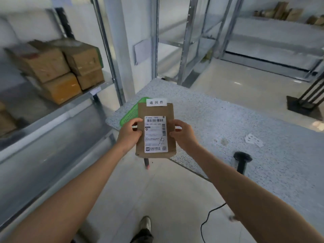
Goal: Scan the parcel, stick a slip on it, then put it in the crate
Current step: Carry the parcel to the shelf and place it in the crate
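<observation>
The parcel (155,130), a flat brown box with a white shipping label (155,134) facing up, is held in the air over the near corner of the speckled surface (228,120). The left hand (129,132) grips its 9 o'clock edge and the right hand (182,133) its 3 o'clock edge, with the fingers of both clamped on the box. A white slip (156,102) shows at the parcel's 12 o'clock edge; whether it sits on the parcel or on the green crate (130,114) behind cannot be told.

The hold is only on the side edges, out past the corner of the surface, so a loosened pinch could drop the box to the floor. The crate is mostly hidden behind the parcel, so lowering blind could catch its rim. The scanner (242,161) stands at 4 o'clock, its cable (208,218) trailing near the foot, a likely snag. More slips (254,140) lie at 3 o'clock.
</observation>
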